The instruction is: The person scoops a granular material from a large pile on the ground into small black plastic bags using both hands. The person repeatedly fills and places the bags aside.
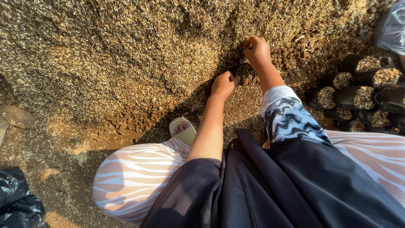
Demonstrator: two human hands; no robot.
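Observation:
A small black plastic bag [244, 72] stands open at the foot of a big heap of husk-and-soil mix [126, 50]. My left hand [224, 83] grips the bag's near rim. My right hand [256, 50] is just beyond the bag, fingers closed on a handful of the mix against the heap. Both forearms reach forward from my lap.
Several filled black bags [358, 95] lie stacked on their sides at the right. A crumpled black plastic sheet [19, 202] sits at the bottom left, and a clear plastic bag [392, 27] at the top right. My sandalled foot [182, 130] rests on the ground below the heap.

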